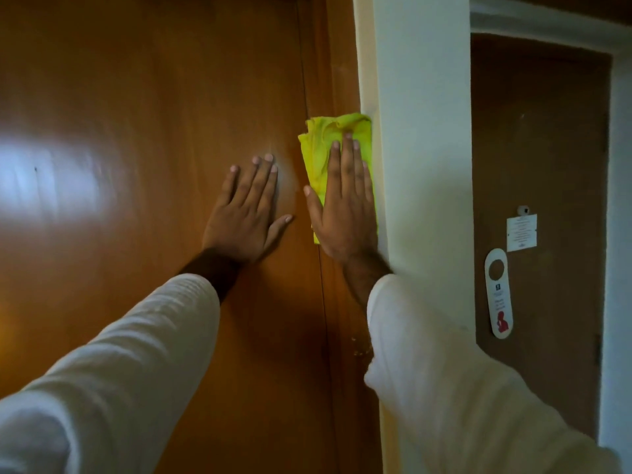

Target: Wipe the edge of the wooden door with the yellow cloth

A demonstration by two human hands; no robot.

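Where the wooden door [154,97] meets its frame, the yellow cloth [319,148] lies bunched on the wood, just right of centre at about one o'clock. The right hand [345,213] presses it flat, fingers straight and together, gripping nothing. At nine o'clock from the cloth, the left hand [248,213] rests open-palmed on the door, empty. A pale wall [424,165] borders at three o'clock.

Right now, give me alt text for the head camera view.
Right hand presses a yellow cloth flat against the wooden door's right edge, beside a white wall. Left hand rests flat on the door.
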